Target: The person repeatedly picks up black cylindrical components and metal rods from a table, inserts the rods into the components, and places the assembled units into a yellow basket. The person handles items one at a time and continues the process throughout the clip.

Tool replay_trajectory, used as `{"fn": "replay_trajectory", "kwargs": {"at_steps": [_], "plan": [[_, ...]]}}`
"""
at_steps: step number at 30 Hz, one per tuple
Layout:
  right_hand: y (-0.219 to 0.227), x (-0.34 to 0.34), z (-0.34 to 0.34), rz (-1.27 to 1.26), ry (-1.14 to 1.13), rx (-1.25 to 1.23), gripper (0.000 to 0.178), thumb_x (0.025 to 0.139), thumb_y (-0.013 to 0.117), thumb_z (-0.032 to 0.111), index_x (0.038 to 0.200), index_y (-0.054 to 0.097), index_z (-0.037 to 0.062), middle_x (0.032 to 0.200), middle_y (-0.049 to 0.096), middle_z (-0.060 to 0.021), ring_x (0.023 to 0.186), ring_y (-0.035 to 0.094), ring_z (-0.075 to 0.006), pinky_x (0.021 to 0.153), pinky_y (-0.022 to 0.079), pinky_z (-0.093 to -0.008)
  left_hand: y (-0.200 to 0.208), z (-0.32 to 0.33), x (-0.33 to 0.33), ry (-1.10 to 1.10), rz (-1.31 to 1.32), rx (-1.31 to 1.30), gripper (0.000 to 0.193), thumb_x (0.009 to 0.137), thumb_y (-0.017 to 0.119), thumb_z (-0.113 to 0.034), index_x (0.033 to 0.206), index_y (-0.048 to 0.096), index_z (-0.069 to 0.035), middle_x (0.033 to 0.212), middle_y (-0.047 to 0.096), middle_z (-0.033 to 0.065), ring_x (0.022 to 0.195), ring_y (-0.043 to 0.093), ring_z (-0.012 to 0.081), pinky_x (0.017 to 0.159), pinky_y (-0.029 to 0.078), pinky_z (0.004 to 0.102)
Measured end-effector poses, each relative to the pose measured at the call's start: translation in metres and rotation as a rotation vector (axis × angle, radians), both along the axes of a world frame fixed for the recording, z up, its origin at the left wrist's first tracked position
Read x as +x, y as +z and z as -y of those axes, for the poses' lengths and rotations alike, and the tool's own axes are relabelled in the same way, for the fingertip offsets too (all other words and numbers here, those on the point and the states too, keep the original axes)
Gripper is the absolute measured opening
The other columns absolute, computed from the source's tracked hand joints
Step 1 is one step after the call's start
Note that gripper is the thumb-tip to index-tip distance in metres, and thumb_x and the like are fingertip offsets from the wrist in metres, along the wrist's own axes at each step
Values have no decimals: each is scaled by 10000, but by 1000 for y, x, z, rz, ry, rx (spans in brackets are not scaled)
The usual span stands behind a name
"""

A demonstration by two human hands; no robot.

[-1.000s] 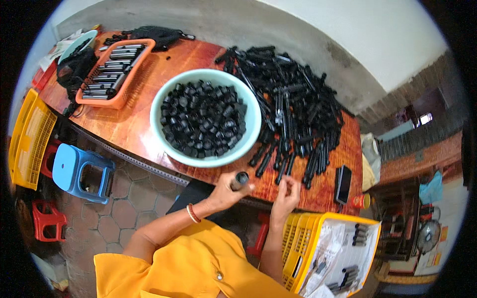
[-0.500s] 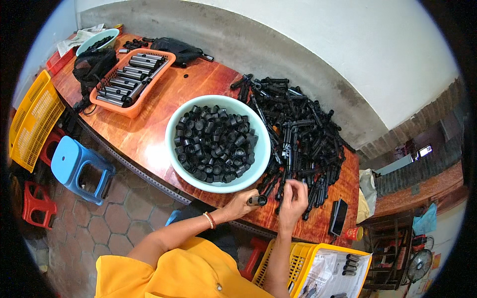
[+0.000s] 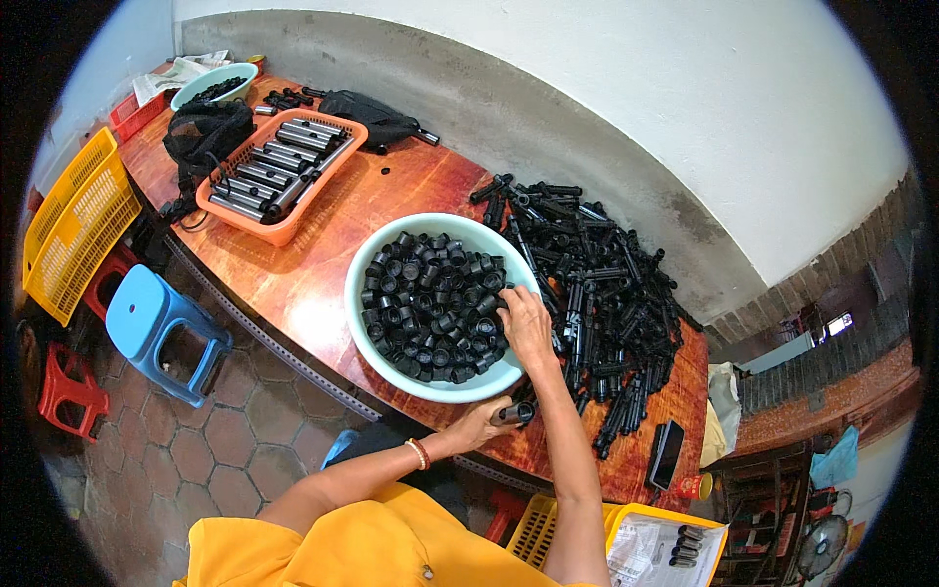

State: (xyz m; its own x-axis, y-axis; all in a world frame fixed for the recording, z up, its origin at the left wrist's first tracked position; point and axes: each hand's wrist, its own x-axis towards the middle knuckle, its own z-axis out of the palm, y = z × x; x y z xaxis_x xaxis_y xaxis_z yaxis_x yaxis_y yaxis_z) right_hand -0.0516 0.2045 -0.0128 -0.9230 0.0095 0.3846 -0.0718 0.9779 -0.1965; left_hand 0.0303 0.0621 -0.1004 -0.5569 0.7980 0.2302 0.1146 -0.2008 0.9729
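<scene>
**Left hand (image 3: 483,428) clamping on a black tube (image 3: 513,414); right hand (image 3: 528,323) touching black caps (image 3: 425,305)**

The table (image 3: 421,186) is presenting its front edge to the person, slanting down to the right. Bare tabletop is extending between the orange basket (image 3: 281,235) and the pale green basin (image 3: 355,308), giving open room on the basin's left. On its right, a pile of black rods (image 3: 611,293) is lying just beside the rim, limiting clearance. The wall (image 3: 587,103) is bounding the far side.

A phone (image 3: 669,455) is lying near the table's right end. A yellow crate (image 3: 675,515) is standing by the near edge.

Left hand: wrapping around the tube, which is pointing right, near the front edge and the basin.

Right hand: crossing the basin's right rim, bending among the caps. Whether it is pinching one, I cannot tell.
</scene>
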Motion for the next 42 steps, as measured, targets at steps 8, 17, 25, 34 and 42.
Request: {"fn": "replay_trajectory", "kwargs": {"at_steps": [8,17,25,34,42], "plan": [[44,43,-5,82,-26,-806,252,770,688,36,998,592,-15,921,615,-72,731,610,-123,624,503,-265,7,4,-1,53,-61,-100,285,858,668,-126,994,494,55,811,448,29,754,404,105,683,426,270],[128,126,10,361,265,-527,284,712,740,104,961,653,1,857,627,-96,725,623,-196,650,502,-298,-1,-2,0,7,147,-2,199,858,620,-44,1020,513,0,871,496,45,805,427,132,764,421,275],[108,137,16,312,340,-411,306,664,762,43,953,667,10,896,627,-90,795,630,-229,670,516,-322,6,1,0,-6,132,-25,204,846,639,-57,986,499,-7,821,446,43,782,391,129,737,406,269],[110,127,19,349,413,-256,339,640,766,63,956,648,24,909,618,-91,809,623,-281,685,524,-348,0,-2,0,39,2,-35,273,853,642,-74,1084,513,-6,881,488,49,821,428,127,771,418,276],[109,141,21,291,316,-242,385,698,753,147,1032,609,22,966,582,-110,840,606,-319,710,514,-376,-25,-7,-3,-71,113,-49,437,858,649,-88,1258,483,-27,1043,532,-5,926,461,87,821,437,251]]}}
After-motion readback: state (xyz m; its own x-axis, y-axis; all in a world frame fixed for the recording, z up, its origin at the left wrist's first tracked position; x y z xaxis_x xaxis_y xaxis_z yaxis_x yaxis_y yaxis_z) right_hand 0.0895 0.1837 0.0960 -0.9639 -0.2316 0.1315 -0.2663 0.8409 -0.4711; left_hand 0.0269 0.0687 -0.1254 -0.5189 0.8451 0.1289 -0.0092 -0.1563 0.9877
